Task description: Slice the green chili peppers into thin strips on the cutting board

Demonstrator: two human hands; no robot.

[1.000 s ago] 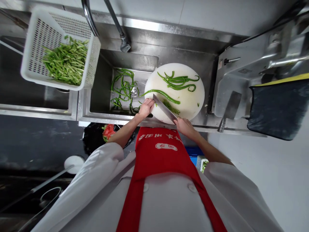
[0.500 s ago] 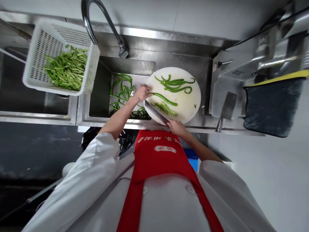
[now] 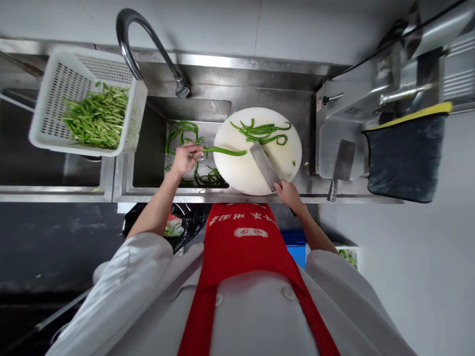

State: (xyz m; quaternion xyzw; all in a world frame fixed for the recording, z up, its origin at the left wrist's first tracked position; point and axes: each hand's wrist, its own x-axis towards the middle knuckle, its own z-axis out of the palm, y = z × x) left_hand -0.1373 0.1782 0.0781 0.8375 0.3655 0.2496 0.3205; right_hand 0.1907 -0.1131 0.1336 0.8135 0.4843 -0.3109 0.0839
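Note:
My left hand (image 3: 184, 158) is out over the sink basin (image 3: 148, 163), closed on the stem end of a long green pepper (image 3: 224, 151) whose tip reaches onto the round white cutting board (image 3: 245, 175). My right hand (image 3: 288, 193) grips the handle of a cleaver (image 3: 264, 165) at the board's near edge, and the blade lies across the board. A small heap of whole long peppers (image 3: 261, 131) rests on the far side of the board. More long peppers (image 3: 181, 133) lie in the basin around the drain.
A white perforated basket (image 3: 55, 99) with cut green pepper strips sits over the left basin. A curved tap (image 3: 148, 44) stands behind the sink. A second cleaver (image 3: 339, 165) leans by a steel machine at the right. A black bin bag (image 3: 185, 225) hangs below the counter.
My left hand has moved left off the board to over the sink, taking one long pepper with it. The cleaver has swung to the right across the board, and the cut pieces no longer show.

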